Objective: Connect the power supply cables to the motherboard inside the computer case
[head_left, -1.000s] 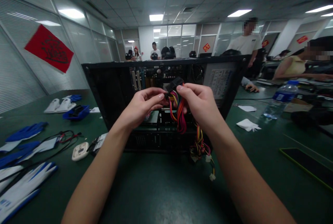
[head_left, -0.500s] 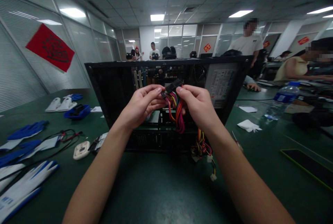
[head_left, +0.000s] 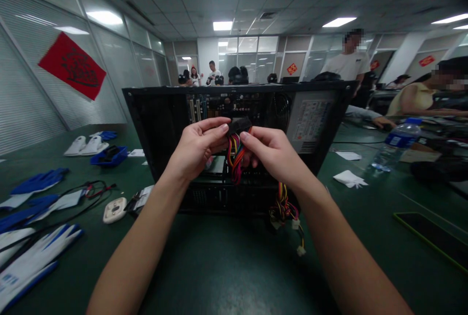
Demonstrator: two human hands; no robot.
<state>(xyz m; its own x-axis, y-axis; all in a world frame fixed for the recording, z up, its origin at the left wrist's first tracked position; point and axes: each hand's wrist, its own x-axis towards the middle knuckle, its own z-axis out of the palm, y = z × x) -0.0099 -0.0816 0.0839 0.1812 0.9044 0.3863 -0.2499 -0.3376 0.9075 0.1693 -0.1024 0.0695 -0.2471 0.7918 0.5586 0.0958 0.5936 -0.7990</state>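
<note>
A black power connector [head_left: 239, 125] with a bundle of coloured wires [head_left: 236, 154] is held up in front of the open computer case [head_left: 153, 159]. My left hand [head_left: 197, 147] pinches its left end between thumb and fingers. At its right end, my right hand [head_left: 268, 149] grips the connector and the wires just below it. Behind my hands, the motherboard [head_left: 241, 103] shows partly inside the case, with the labelled power supply [head_left: 310, 117] at the upper right. More loose cables [head_left: 283, 207] with white plugs hang over the case's lower front edge, below my right wrist.
Blue-and-white gloves [head_left: 40, 256], a blue tray [head_left: 108, 156] and a beige square object [head_left: 115, 210] lie on the left. To the right are a water bottle [head_left: 397, 144], crumpled tissue [head_left: 350, 178] and a green-edged phone [head_left: 431, 237]. A co-worker's hand [head_left: 383, 122] rests beyond the case.
The connector has shifted slightly left and turned more level, and its two black pieces now sit together. My right hand has moved left with it. The co-worker's hand beyond the case has moved right.
</note>
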